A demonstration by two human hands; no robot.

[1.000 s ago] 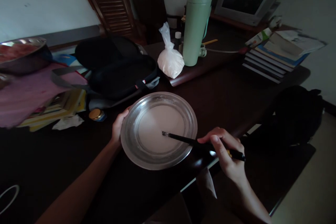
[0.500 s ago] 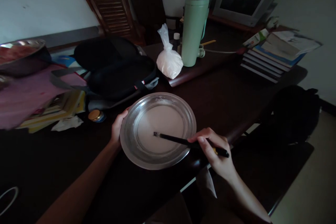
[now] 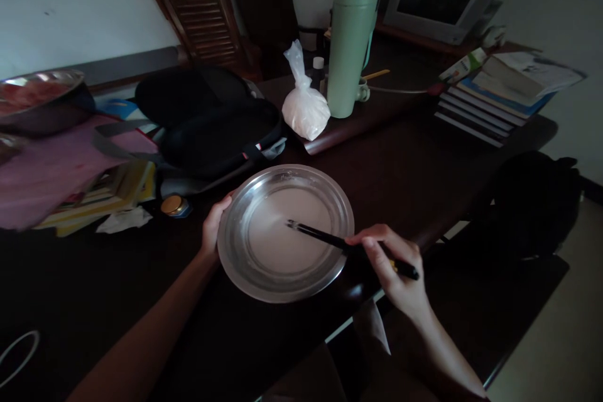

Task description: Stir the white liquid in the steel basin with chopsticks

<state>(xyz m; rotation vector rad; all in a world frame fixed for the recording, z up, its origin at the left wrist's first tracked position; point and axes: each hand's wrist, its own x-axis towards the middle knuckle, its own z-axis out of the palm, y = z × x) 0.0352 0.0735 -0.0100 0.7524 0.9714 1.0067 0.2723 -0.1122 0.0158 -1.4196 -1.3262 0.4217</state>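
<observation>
A round steel basin (image 3: 285,294) sits on the dark table and holds a whitish, smooth-looking mixture (image 3: 277,245). My left hand (image 3: 215,223) grips its left rim, with the fingers mostly hidden beneath and behind the edge. In my right hand (image 3: 396,267) is a pair of black chopsticks (image 3: 325,237), pressed close together, with pale, silvery tips. They slant across the right rim, and their tips are at the mixture near the middle of the basin. How deep the tips go, I cannot tell.
Beyond the basin stand a knotted bag of white powder (image 3: 306,114) and a tall green thermos (image 3: 349,56). An open black case (image 3: 217,125), a small gold-lidded jar (image 3: 174,206) and booklets (image 3: 103,198) lie leftward. Stacked books (image 3: 499,100) are at the right.
The chopstick tips have moved slightly right and away from me across the mixture, as my right hand shifted a little right. My left hand keeps its hold on the basin.
</observation>
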